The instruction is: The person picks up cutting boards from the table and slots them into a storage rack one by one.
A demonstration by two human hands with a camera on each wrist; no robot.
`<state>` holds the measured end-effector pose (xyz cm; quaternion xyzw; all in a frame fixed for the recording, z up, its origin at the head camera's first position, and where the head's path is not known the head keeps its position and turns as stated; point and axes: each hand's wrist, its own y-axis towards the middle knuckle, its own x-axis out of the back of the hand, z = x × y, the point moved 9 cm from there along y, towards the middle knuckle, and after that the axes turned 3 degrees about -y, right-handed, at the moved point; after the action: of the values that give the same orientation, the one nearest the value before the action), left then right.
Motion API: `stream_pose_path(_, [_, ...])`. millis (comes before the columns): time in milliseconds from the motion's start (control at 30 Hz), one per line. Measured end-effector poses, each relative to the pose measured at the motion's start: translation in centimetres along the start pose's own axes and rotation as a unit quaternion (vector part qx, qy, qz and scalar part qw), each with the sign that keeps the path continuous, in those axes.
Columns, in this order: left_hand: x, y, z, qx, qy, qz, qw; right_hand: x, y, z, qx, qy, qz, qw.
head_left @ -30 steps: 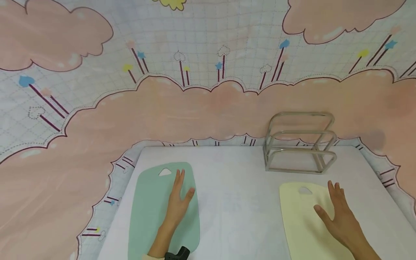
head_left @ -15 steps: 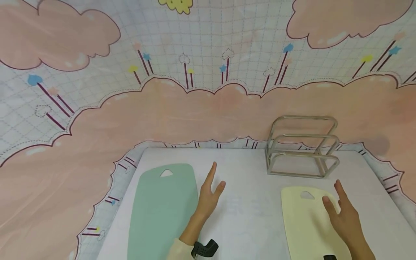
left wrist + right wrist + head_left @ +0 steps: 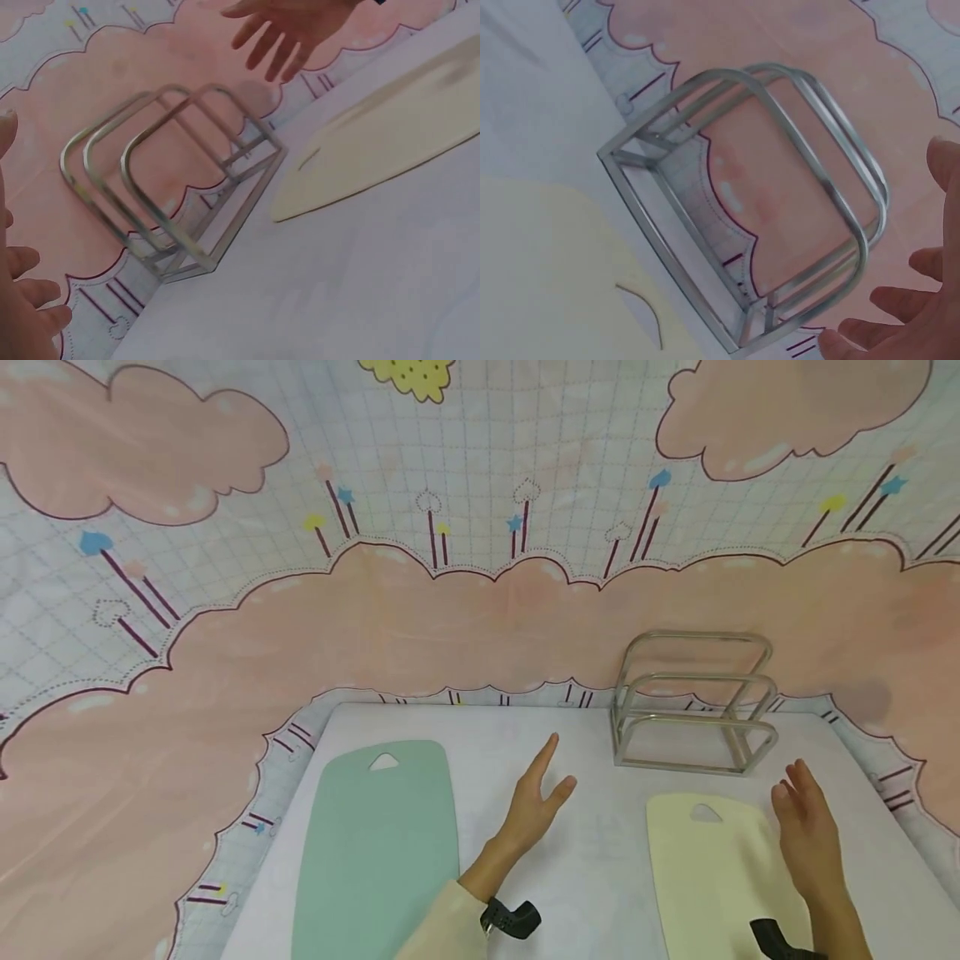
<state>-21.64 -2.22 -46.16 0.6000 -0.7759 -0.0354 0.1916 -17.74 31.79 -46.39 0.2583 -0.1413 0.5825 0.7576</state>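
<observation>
My left hand (image 3: 529,812) is spread between the green board (image 3: 375,852) and yellow board (image 3: 712,877). My right hand (image 3: 813,839) is spread too, near the metal rack (image 3: 693,719).

Backdrop (image 3: 480,635): pink clouds (image 3: 150,452), pale grid (image 3: 487,435), small blue stars (image 3: 345,496), yellow shape (image 3: 416,377) at top edge. White table (image 3: 592,835) in front.

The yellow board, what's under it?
The white tabletop shows around the yellow board and through its handle hole. The rest underneath is covered by the board, so I can't tell whether anything else is there.
</observation>
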Motion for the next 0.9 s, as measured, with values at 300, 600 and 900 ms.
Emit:
stream_pose_path(300, [-2.4,2.1,1.5,0.024,-0.037,-0.030,0.9986,-0.6,1.9,-0.6,-0.031,0.007,0.008,0.9995])
stream_pose_path(600, [-3.8,5.2,1.6,0.041,-0.026,-0.034,0.9982,0.0,4.4,-1.3,-0.081,0.037,-0.012,0.9960])
stream_pose_path(900, [-5.6,6.1,2.2,0.093,-0.053,-0.012,0.9942,-1.1,5.7,-2.1,-0.113,0.082,0.012,0.9901])
